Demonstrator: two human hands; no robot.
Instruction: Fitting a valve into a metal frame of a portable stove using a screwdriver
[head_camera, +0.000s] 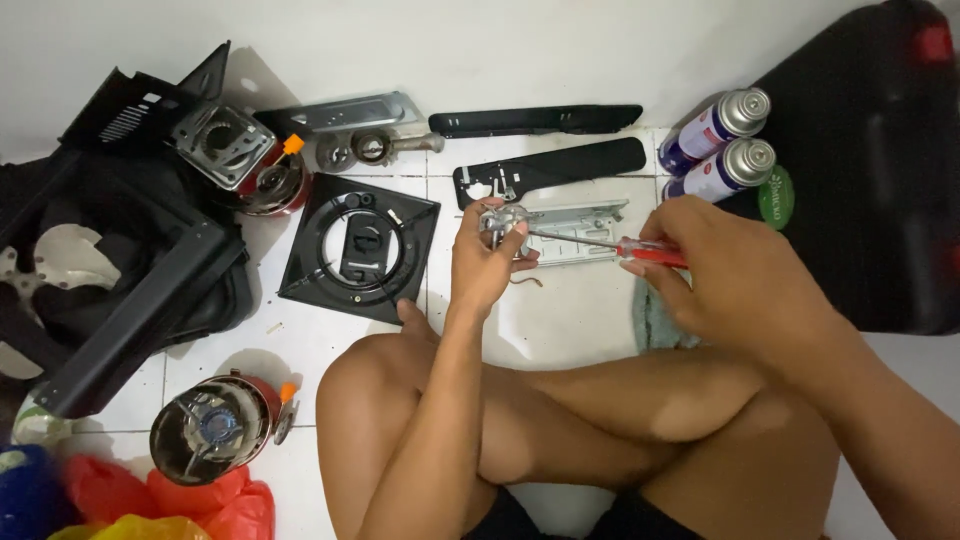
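Near the crossed legs, over the white tiled floor (560, 320): right hand (735, 275) fingers closed on a red-handled screwdriver (610, 243), tip at a small metal part (497, 218) pinched in left hand (485, 262). Farther, by the wall edge, two gas canisters (722, 143).

Two silver gas canisters (722, 143) with blue-and-white labels lie side by side on the floor at upper right. Just beside them sits a round green label (776, 197) on a black case (870, 170).
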